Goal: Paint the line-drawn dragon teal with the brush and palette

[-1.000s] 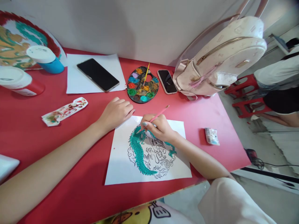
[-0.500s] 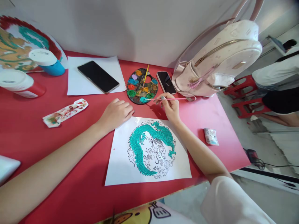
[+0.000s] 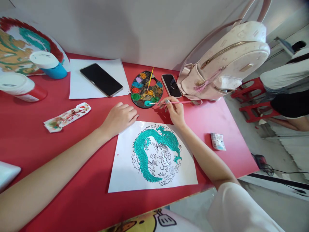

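My right hand [image 3: 175, 111] pinches a thin pink paintbrush [image 3: 184, 102] above the red table. The brush's tip is at the turquoise paint in a dark palette [image 3: 138, 102] with several colours in its wells. Below lies a white sheet [image 3: 125, 161] printed with a round dragon drawing [image 3: 142, 151]; its body and legs are turquoise, while the head, clouds and flames are uncoloured line work. Loosely curled, my left hand [image 3: 120, 117] rests palm down at the sheet's upper left corner and holds nothing. A second, yellow brush [image 3: 151, 77] lies across the palette.
A phone [image 3: 101, 79] lies on blank paper [image 3: 77, 87]; another phone [image 3: 171, 85] sits beside a pink backpack [image 3: 224, 61]. At left stand blue [image 3: 54, 69] and red [image 3: 31, 91] paint bottles and a paint-stained tissue [image 3: 67, 117]. A small packet [image 3: 218, 141] lies right. People are beyond the table.
My right hand and the pink paintbrush have shifted very slightly left, with the tip still at the turquoise paint. My left hand and the sheet look unchanged.
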`<action>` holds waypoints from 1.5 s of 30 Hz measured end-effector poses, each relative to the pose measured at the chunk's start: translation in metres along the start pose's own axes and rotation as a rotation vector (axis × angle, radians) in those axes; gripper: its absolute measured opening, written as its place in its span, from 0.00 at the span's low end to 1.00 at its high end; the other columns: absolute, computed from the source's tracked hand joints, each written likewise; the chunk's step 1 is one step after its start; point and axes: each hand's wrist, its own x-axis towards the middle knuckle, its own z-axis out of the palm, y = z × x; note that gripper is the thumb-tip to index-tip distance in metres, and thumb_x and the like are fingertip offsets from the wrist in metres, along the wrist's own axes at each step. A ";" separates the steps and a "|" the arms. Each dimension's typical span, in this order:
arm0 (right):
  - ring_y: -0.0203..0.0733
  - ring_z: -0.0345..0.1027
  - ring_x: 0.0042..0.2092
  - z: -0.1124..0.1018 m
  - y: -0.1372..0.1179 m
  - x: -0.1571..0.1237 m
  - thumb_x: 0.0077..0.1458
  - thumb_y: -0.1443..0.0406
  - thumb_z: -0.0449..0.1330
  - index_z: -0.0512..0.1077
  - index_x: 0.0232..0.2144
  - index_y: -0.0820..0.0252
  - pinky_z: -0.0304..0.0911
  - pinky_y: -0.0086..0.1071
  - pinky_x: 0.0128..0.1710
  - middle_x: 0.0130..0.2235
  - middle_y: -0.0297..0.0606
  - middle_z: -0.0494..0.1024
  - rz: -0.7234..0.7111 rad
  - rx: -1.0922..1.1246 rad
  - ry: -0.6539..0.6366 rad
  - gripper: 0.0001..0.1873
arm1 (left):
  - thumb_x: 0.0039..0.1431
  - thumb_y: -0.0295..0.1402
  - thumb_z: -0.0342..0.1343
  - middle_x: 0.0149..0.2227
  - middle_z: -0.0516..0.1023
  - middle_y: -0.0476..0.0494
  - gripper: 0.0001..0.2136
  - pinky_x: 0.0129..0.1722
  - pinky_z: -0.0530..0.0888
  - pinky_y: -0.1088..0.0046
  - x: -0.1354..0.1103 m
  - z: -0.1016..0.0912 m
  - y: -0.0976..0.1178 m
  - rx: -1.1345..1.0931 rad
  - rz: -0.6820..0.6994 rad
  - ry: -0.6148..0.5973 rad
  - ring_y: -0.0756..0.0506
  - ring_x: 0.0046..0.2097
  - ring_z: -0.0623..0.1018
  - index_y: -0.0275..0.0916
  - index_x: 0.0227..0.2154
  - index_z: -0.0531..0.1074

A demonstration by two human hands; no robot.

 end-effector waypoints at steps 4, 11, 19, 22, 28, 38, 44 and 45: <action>0.37 0.76 0.34 -0.001 -0.001 0.001 0.70 0.43 0.55 0.75 0.34 0.56 0.71 0.32 0.35 0.33 0.36 0.80 0.035 -0.007 0.003 0.26 | 0.75 0.33 0.47 0.29 0.79 0.41 0.17 0.36 0.63 0.61 0.000 0.000 0.000 0.004 0.003 -0.009 0.41 0.34 0.76 0.39 0.30 0.76; 0.36 0.75 0.30 0.004 -0.035 -0.003 0.71 0.44 0.54 0.75 0.32 0.55 0.69 0.32 0.30 0.28 0.34 0.77 0.020 0.105 0.008 0.26 | 0.76 0.34 0.46 0.28 0.79 0.41 0.19 0.35 0.64 0.61 0.000 0.000 0.001 -0.002 0.010 0.021 0.41 0.34 0.76 0.38 0.29 0.76; 0.34 0.76 0.30 0.015 -0.070 -0.019 0.73 0.51 0.57 0.77 0.29 0.59 0.72 0.31 0.35 0.29 0.36 0.81 -0.002 0.244 -0.500 0.24 | 0.75 0.34 0.46 0.28 0.79 0.41 0.19 0.35 0.63 0.61 0.000 -0.002 0.001 -0.002 0.002 0.016 0.41 0.33 0.76 0.38 0.29 0.75; 0.35 0.76 0.32 0.019 -0.071 -0.023 0.73 0.51 0.55 0.77 0.31 0.59 0.72 0.31 0.36 0.31 0.36 0.81 0.009 0.225 -0.558 0.23 | 0.75 0.34 0.47 0.28 0.78 0.42 0.18 0.35 0.64 0.61 0.000 -0.001 0.000 0.005 0.010 0.025 0.41 0.33 0.76 0.38 0.29 0.76; 0.36 0.76 0.34 0.023 -0.067 -0.025 0.75 0.55 0.54 0.76 0.32 0.59 0.71 0.32 0.39 0.33 0.37 0.82 -0.091 0.176 -0.601 0.22 | 0.74 0.33 0.49 0.27 0.78 0.42 0.17 0.34 0.62 0.62 0.000 0.001 0.000 -0.014 0.027 0.064 0.41 0.33 0.76 0.38 0.29 0.76; 0.36 0.76 0.33 0.022 -0.068 -0.025 0.76 0.52 0.52 0.75 0.32 0.59 0.71 0.32 0.37 0.32 0.36 0.81 -0.081 0.132 -0.602 0.24 | 0.73 0.33 0.50 0.28 0.78 0.41 0.16 0.35 0.62 0.62 0.000 0.002 0.001 -0.063 -0.007 0.046 0.41 0.33 0.75 0.39 0.29 0.77; 0.36 0.77 0.33 0.022 -0.067 -0.026 0.76 0.53 0.52 0.75 0.32 0.59 0.71 0.32 0.38 0.33 0.37 0.81 -0.096 0.135 -0.608 0.24 | 0.73 0.33 0.50 0.28 0.78 0.41 0.16 0.35 0.62 0.62 0.001 0.000 0.002 -0.061 -0.018 0.026 0.41 0.34 0.75 0.39 0.29 0.77; 0.35 0.77 0.33 0.022 -0.066 -0.026 0.76 0.54 0.52 0.76 0.32 0.60 0.71 0.31 0.38 0.32 0.37 0.81 -0.098 0.133 -0.601 0.23 | 0.73 0.33 0.50 0.28 0.78 0.41 0.16 0.35 0.62 0.62 0.001 -0.001 0.002 -0.076 -0.025 0.025 0.41 0.34 0.75 0.40 0.29 0.77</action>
